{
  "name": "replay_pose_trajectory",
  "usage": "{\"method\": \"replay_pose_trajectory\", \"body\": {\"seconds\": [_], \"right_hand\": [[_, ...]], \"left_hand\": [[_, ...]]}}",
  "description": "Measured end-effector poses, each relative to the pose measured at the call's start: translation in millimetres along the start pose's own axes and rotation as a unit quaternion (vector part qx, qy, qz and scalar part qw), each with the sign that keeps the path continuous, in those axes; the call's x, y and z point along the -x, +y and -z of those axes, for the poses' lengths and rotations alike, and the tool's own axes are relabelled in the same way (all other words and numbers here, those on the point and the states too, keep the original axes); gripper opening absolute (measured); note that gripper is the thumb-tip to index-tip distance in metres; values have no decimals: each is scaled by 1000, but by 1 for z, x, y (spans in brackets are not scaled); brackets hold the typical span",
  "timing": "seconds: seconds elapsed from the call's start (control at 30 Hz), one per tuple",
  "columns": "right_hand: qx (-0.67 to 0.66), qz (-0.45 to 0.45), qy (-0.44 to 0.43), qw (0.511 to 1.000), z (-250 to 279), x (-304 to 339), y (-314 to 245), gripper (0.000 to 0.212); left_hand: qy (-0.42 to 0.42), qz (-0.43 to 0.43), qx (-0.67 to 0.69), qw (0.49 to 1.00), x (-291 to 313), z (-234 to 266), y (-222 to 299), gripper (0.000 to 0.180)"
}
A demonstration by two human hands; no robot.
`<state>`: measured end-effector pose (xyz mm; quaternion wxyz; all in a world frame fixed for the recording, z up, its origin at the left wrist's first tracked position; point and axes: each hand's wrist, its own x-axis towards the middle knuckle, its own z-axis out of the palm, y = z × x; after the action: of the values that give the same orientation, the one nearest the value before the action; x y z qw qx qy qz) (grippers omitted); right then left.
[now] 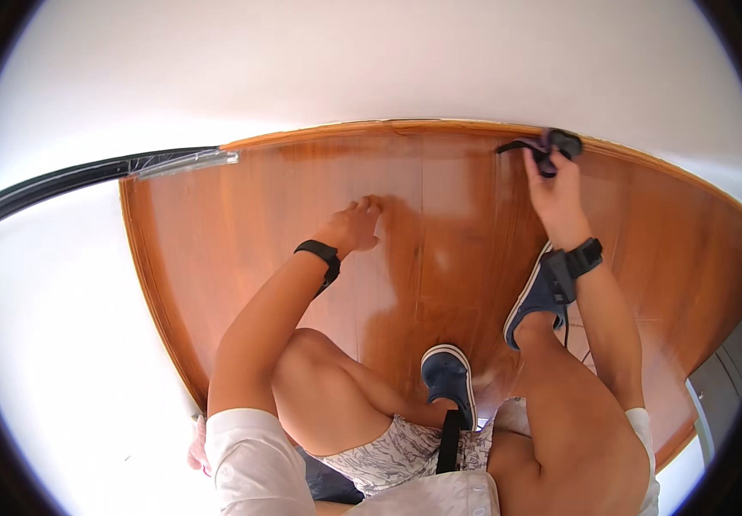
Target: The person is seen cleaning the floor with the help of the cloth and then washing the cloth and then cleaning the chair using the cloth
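Materials and surface finishes: the floor (440, 241) is reddish-brown wood, smooth and glossy, with pale, soft-edged reflections; the edging (392, 127) is of similar wood with a slight sheen. The white wall (371, 69) appears smooth and matt. The black rail (61, 183) is smooth with a low gloss, its material uncertain; the clear strip (186, 163) beside it resembles glossy plastic. The blue shoes (446, 377) look like smooth, matt moulded plastic or rubber. The shorts (380, 456) are patterned cloth, the sleeve (255, 456) plain matt cloth. The dark item (565, 144) is blurred, mostly matt, its material indeterminable
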<state>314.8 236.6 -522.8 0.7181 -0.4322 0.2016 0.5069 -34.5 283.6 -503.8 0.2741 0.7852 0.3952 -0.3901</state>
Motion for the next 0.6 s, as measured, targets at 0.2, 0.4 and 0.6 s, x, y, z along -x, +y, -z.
{"method": "replay_pose_trajectory", "body": {"seconds": [0.2,0.4,0.6], "right_hand": [[127,-113,-66,983,-32,24,43,18],[191,-140,-74,969,-29,26,33,22],[212,-117,-65,968,-28,23,44,22]], "left_hand": [[-3,18,-1,1000,3,-6,-1,72],[66,-11,25,997,8,-19,-12,63],[85,-7,48,995,23,-13,-7,59]]}}
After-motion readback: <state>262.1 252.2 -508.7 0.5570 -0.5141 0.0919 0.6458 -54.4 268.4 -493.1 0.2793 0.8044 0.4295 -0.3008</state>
